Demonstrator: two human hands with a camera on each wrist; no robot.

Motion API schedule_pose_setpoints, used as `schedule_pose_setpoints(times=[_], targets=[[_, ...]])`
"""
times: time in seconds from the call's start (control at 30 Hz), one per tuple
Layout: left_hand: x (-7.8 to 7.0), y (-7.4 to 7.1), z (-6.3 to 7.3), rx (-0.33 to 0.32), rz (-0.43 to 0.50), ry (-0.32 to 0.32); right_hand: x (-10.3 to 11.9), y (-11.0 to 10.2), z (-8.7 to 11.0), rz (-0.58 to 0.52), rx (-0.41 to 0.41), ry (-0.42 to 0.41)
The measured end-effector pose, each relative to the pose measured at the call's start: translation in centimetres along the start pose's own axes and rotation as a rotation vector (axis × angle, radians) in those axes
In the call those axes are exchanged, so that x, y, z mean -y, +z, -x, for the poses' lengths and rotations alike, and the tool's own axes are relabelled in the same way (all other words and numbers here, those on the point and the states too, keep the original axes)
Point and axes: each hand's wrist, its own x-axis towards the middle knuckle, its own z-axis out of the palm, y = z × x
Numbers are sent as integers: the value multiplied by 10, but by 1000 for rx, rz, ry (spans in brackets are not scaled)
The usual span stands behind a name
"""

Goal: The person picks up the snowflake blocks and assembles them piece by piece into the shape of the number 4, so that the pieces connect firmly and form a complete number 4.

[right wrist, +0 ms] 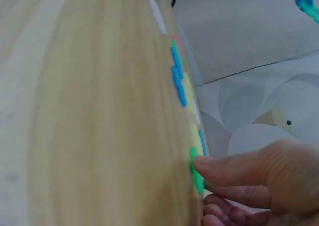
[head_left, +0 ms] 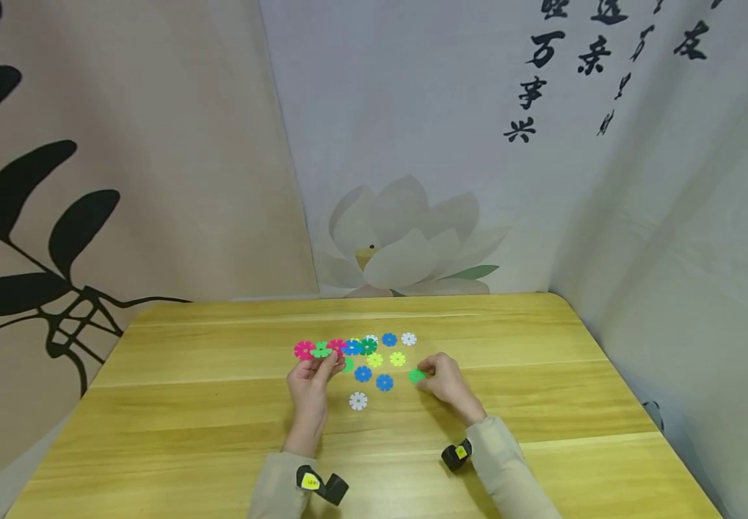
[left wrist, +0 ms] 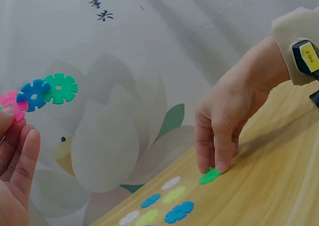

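My left hand (head_left: 309, 386) pinches a chain of notched, flower-shaped interlocking discs and holds it up over the table. The chain runs from a pink disc (head_left: 305, 351) through green, pink and a blue disc (left wrist: 34, 95) to a green disc (left wrist: 61, 88) at its right end. To the right, my right hand (head_left: 448, 382) is down at the table, its thumb and fingertips pinching a light green disc (head_left: 416, 376). That disc lies low at the wood, its edge partly covered by the thumb (right wrist: 219, 170) in the right wrist view.
Loose discs lie between the hands: several blue ones (head_left: 384, 383), yellow ones (head_left: 398, 359) and white ones (head_left: 408, 339). Closest to me is one white disc (head_left: 358, 401). The wooden table (head_left: 186, 404) ends at a printed curtain (head_left: 218, 180) behind.
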Motion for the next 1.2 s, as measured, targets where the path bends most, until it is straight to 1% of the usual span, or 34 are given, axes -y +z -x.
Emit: schedule_pose_setpoints(times=[0.13, 0.37, 0.53, 0.63, 0.83, 1.0, 1.13, 1.2], targets=[[0, 0, 0, 6, 6, 2, -1, 0, -1, 67, -4, -5], [0, -1, 0, 4, 7, 10, 2, -3, -5, 120, 6, 4], [0, -1, 1, 6, 8, 4, 3, -3, -3, 128, 14, 31], [-1, -1, 1, 4, 9, -1, 3, -3, -2, 104, 11, 40], [-1, -1, 2, 7, 15, -8, 0, -2, -1, 33, -6, 1], [-2, -1, 1, -4, 0, -21, -3, -1, -2, -28, -22, -25], [-2, -1, 1, -8, -6, -22, -4, 1, -3, -93, -31, -14], [-2, -1, 1, -6, -6, -22, -4, 2, -3, -121, -35, 6]])
